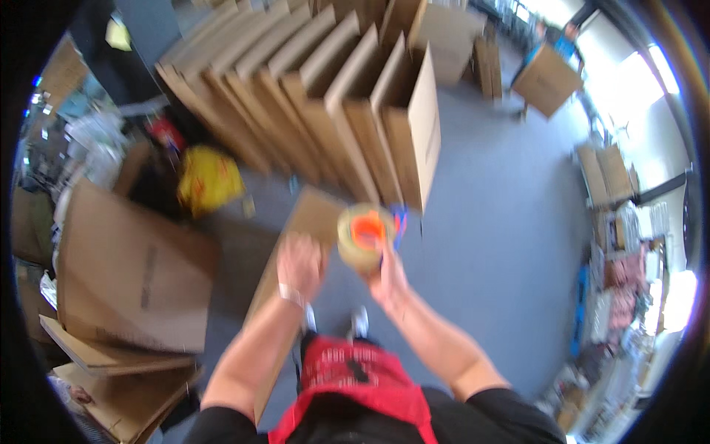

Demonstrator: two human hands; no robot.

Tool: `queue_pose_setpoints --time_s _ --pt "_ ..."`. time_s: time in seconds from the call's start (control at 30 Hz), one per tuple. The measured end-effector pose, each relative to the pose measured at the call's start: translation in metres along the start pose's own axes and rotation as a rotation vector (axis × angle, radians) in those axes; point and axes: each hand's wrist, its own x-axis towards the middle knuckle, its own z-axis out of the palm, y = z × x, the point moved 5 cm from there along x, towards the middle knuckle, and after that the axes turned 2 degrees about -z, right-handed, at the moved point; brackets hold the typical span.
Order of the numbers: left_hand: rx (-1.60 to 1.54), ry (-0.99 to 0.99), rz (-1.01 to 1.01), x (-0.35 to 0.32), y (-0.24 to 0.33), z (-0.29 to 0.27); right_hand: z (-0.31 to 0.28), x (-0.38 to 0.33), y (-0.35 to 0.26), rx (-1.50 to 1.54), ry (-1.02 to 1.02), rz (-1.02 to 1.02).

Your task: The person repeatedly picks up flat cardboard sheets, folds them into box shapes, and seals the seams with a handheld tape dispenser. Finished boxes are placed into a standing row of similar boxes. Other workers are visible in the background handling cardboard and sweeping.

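My right hand holds a tape dispenser with a clear tape roll and orange core at chest height. My left hand grips the edge of a flattened brown cardboard box that stands on end in front of me and runs down past my left forearm. The tape roll is right beside the top of that cardboard. The picture is motion-blurred. My red apron and shoes show below.
A row of several folded cardboard boxes leans upright ahead on the grey floor. Flat cardboard sheets pile at my left. A yellow bag lies near them. A person carries a box far right. Cluttered shelves line the right side.
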Motion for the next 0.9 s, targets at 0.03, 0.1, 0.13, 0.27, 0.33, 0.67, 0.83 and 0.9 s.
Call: queue_pose_setpoints --time_s 0.03,0.1,0.13,0.27,0.33,0.67,0.83,0.9 --pt "-0.032 0.053 -0.086 0.011 -0.014 0.017 0.004 -0.01 -0.01 -0.078 0.002 -0.033" --pt "-0.11 0.253 -0.1 0.031 -0.027 0.001 0.025 -0.013 -0.021 -0.168 -0.104 -0.124" --pt "-0.36 0.212 -0.107 0.032 -0.042 0.013 0.016 -0.013 -0.03 -0.3 -0.115 -0.238" --pt "-1.131 0.065 -0.321 0.033 -0.066 0.022 -0.001 -0.045 -0.04 -0.734 -0.136 -0.404" --pt "-1.516 -0.167 -0.503 0.027 -0.079 0.035 -0.002 -0.054 -0.028 -0.988 -0.197 -0.53" --pt "-1.981 -0.669 -0.663 0.023 -0.079 0.016 0.045 -0.075 -0.017 -1.385 -0.406 -0.65" --pt "-1.949 -0.529 -0.654 0.025 -0.088 0.008 0.058 -0.08 -0.022 -1.433 -0.532 -0.781" --pt "-1.913 -0.388 -0.668 0.027 -0.106 0.0 0.064 -0.082 -0.027 -1.499 -0.599 -0.831"
